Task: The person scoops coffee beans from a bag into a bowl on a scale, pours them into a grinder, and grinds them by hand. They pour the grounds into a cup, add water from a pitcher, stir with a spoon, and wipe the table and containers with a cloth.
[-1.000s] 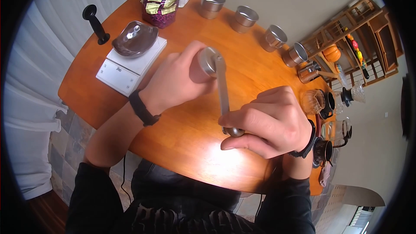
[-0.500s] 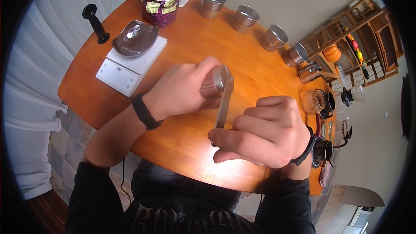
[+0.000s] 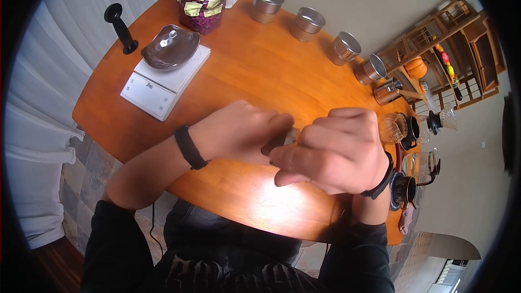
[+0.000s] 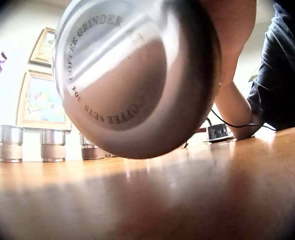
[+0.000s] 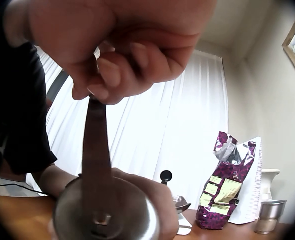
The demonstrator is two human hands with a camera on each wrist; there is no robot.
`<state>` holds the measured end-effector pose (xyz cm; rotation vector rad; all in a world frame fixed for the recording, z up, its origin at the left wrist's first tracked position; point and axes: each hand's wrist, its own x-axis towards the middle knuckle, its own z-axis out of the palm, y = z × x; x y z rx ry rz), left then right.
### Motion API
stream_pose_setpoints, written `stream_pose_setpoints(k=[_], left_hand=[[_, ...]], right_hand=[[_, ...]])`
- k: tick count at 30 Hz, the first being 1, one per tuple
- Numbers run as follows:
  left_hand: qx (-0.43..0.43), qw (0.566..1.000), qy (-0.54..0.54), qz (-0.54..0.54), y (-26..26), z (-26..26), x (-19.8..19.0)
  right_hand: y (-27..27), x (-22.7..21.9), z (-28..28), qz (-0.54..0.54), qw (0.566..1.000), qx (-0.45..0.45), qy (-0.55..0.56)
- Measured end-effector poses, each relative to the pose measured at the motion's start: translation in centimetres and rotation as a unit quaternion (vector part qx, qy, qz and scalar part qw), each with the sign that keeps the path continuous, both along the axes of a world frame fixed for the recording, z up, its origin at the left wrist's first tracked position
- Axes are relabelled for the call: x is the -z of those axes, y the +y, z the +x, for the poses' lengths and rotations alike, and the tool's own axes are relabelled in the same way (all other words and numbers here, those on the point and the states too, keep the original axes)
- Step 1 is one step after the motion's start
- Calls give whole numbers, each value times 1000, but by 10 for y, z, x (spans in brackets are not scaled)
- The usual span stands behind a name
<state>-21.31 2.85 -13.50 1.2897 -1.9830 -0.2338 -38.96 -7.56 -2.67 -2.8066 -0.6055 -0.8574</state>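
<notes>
My left hand (image 3: 239, 133) grips a metal hand coffee grinder (image 4: 122, 95) around its body, above the table. Its round base, printed with the words COFFEE GRINDER, fills much of the left wrist view. In the right wrist view, the flat crank arm (image 5: 95, 150) runs up from the steel top of the grinder to the curled fingers of my right hand (image 5: 122, 55), which pinch its outer end. The knob is hidden by those fingers. Seen from the head, my right hand (image 3: 336, 152) covers most of the grinder and overlaps the left fingertips.
A dark dish (image 3: 171, 48) sits on a white scale (image 3: 149, 96) at the left, near a black upright tool (image 3: 122, 30). Behind stands a purple bag (image 3: 209, 0). Several metal cups (image 3: 309, 24) line the far edge; drippers and a black cup (image 3: 403, 190) stand at the right.
My left hand has moved down and right with the grinder, which has tilted. The right hand has shifted with the crank end, and the two hands now overlap.
</notes>
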Motion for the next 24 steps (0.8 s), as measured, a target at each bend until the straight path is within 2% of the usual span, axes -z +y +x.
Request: stream_pose_setpoints(k=[8, 10, 11, 14, 18, 24], left_hand=[[9, 1000, 16, -7, 0, -1, -4], [8, 997, -54, -54, 2, -1, -3], [8, 993, -88, -77, 3, -1, -3], [0, 991, -94, -96, 6, -6, -4], [5, 992, -26, -120, 5, -5, -12], [-8, 988, 22, -154, 5, 3, -15]], right_hand=[[-14, 1, 4, 75, 997, -26, -26], [-24, 1, 5, 72, 997, -23, -25], [-30, 0, 4, 83, 996, -8, -25], [-46, -3, -1, 118, 991, 63, -16], [-66, 5, -3, 197, 967, 158, 27], [-78, 11, -2, 203, 961, 182, 38]])
